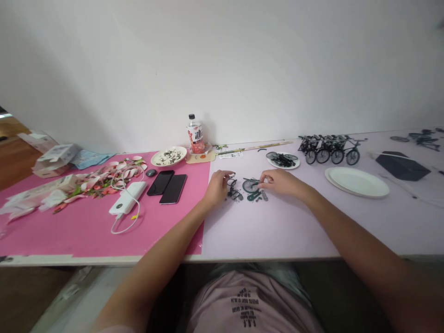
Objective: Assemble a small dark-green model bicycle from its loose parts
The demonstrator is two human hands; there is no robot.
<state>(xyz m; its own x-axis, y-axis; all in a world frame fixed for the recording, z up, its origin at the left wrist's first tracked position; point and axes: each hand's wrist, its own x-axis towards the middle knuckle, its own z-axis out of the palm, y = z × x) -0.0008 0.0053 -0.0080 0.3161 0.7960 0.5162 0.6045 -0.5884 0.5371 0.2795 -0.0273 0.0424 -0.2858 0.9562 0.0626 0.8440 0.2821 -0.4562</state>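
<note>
My left hand (218,188) is closed at the middle of the table, its fingertips on a small dark toy bicycle part (231,186). To its right, my right hand (279,181) pinches the edge of a toy bicycle wheel piece (249,186), which has a thin dark bar along its top. Between and just below the hands lie several loose dark green bicycle pieces (255,196). The finer shapes are too small to tell, and my fingers partly hide both held pieces.
Assembled toy bicycles (335,150) stand in a row at the back right, near a plate of dark parts (283,165) and stacked white plates (359,181). Leftward are two phones (173,188), a power bank (127,198), a bottle (196,136) and pink petal-like pieces (118,171).
</note>
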